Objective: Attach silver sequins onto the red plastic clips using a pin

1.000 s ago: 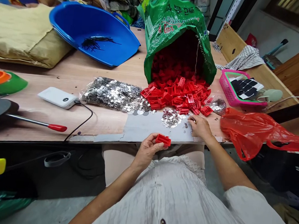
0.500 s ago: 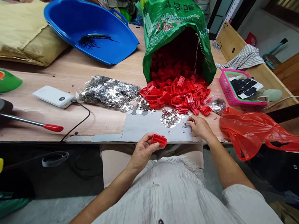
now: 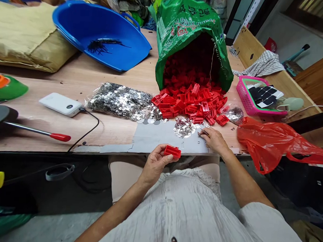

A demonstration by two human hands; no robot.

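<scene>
My left hand (image 3: 156, 163) is closed on a red plastic case (image 3: 172, 151), a small oblong part with its hollow side facing up, held just over the table's front edge. To the right, my right hand (image 3: 215, 139) pinches a thin dark tool (image 3: 204, 132) whose exact kind is hard to make out. Its tip is low over the grey sheet (image 3: 160, 135), beside a few tiny dark pieces. Left of that hand, a small heap of shiny metal pieces (image 3: 185, 127) lies on the sheet. Behind it spreads a pile of similar red cases (image 3: 191, 101).
The pile spills from a green sack (image 3: 179, 31). A clear bag of metal pieces (image 3: 119, 100) and a white power bank (image 3: 61, 104) lie left. A blue scoop-shaped basin (image 3: 127, 57) stands behind. A pink basket (image 3: 245, 94) and red plastic bag (image 3: 268, 141) sit right.
My right hand has shifted slightly left and down, and the tool's tip now sits lower by the tiny dark pieces. My left hand keeps its hold on the red case, nearly still.
</scene>
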